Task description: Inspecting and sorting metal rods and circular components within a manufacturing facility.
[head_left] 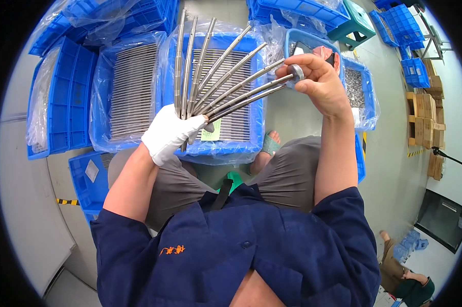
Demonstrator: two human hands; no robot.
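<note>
A white glove covers my left hand (170,133), which is closed round the lower ends of several slim metal shafts (230,75). They spread out like a fan, up and to the right. My bare right hand (323,84) pinches a small grey metal ring (296,74) between thumb and fingers. That ring sits at the far end of one of the right-hand shafts; whether it is around the shaft or only against it, I cannot tell. Below the fan stands a blue crate (226,152) lined with clear plastic, holding rows of similar shafts. A yellow-green note (211,131) lies at its near side.
Another lined blue crate (102,110) of shafts stands to the left, beside an upended crate (70,102). At right are a light-blue tub (291,36) and a crate of small metal parts (354,88). A green stool (361,25) stands behind. Another person (415,289) is at lower right.
</note>
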